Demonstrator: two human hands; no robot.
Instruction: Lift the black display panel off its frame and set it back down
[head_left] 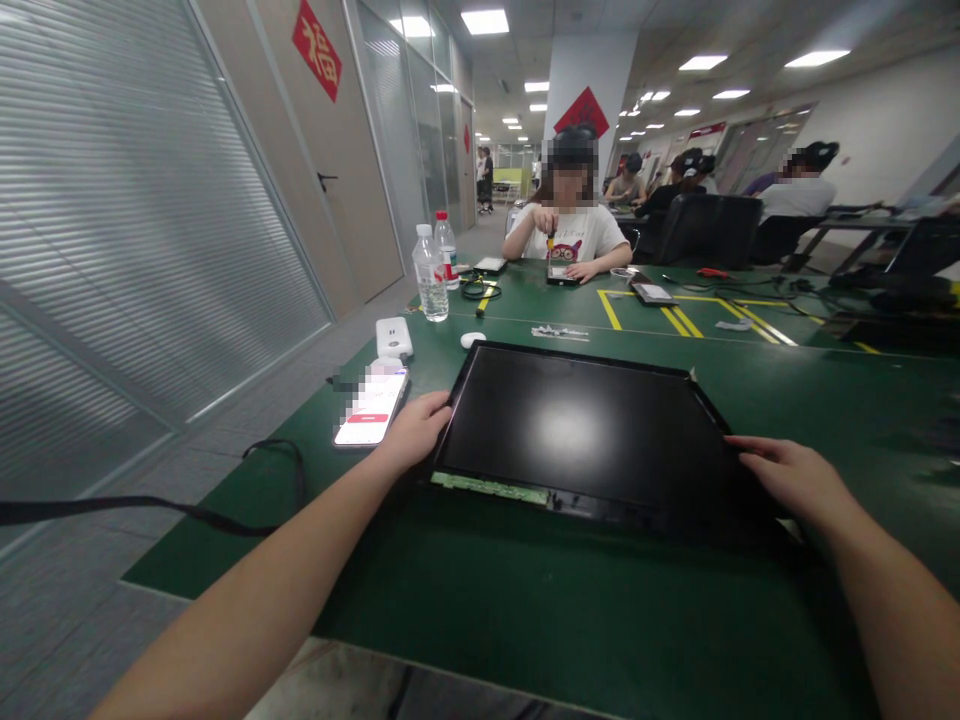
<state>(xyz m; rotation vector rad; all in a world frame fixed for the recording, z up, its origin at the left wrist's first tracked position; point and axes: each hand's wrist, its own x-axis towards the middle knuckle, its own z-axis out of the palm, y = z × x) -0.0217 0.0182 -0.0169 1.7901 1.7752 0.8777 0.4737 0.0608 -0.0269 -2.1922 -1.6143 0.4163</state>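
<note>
A dark LCD screen panel (pixel 600 415) lies face up over the table in front of me, a ceiling light reflected in its middle. A green circuit strip (pixel 491 488) shows along its near edge, at the left. My left hand (pixel 420 428) grips the panel's left edge, thumb on top and fingers partly hidden beneath. At the right edge my right hand (pixel 787 475) holds the frame between thumb and fingers. Whether the panel rests fully on the table or is slightly raised, I cannot tell.
Left of the panel lie a lit phone (pixel 373 405), a white power bank (pixel 394 338) and a white earbud case (pixel 473 341). Two bottles (pixel 433 275) stand behind them. Across the green table (pixel 570 610) a person (pixel 574 225) works with a screwdriver. A black strap (pixel 225 515) hangs at left.
</note>
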